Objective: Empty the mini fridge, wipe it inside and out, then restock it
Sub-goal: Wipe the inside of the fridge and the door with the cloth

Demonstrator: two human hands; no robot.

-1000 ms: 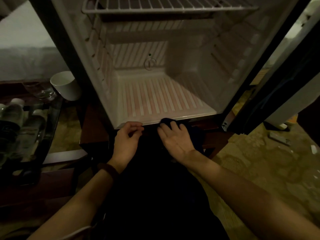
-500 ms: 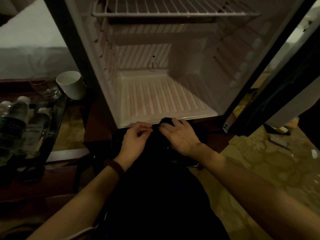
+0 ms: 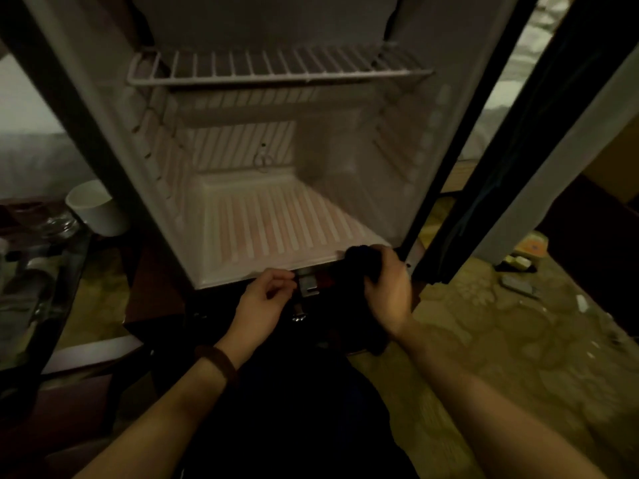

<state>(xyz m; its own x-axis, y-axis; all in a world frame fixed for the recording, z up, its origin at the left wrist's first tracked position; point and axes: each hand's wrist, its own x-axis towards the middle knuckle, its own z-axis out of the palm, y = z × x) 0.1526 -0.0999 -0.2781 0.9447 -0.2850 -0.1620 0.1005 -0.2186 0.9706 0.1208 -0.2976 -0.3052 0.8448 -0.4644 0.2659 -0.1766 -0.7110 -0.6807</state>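
**Cloth moves to the fridge's front right corner**

An open mini fridge [image 3: 242, 188] fills the view, its white ribbed floor bare and one wire shelf [image 3: 280, 69] set high inside. The door [image 3: 539, 140] stands swung out to the right.

The right hand [image 3: 389, 288] grips a dark cloth [image 3: 363, 259], fingers curled over it, and presses it against the front lip of the fridge floor at the right corner. Half a second ago this hand lay flatter on the cloth near the middle of the lip; it has since slid right and closed round the cloth.

The left hand [image 3: 266, 293] sits just below the middle of the lip, fingers loosely curled with the thumb against the fingertips. Whether it pinches anything is too dim to tell. It has stayed in much the same place, so the two hands, nearly touching before, are now apart. Between them a small metal fitting [image 3: 307, 286] under the fridge edge shows.

At left, a white cup [image 3: 95, 209] stands beside the fridge, near a glass [image 3: 62, 224]. The view has tilted up, showing more of the shelf.
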